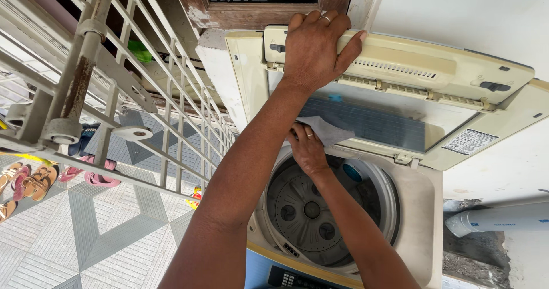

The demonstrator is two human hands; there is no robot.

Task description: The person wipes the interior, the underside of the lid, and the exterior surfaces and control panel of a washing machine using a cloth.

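Your left hand [316, 47] clamps the top edge of the raised washing machine lid [400, 88], a light, stiff, hinged plastic panel. Below that grip, your right hand [307, 149] presses a soft, limp white cloth [327, 130] against the lid's underside, above the drum [309, 209].

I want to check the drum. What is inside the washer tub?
Inside the tub only the grey agitator plate with round holes shows; no laundry is visible. The right forearm covers the tub's right front part, so that area is hidden.
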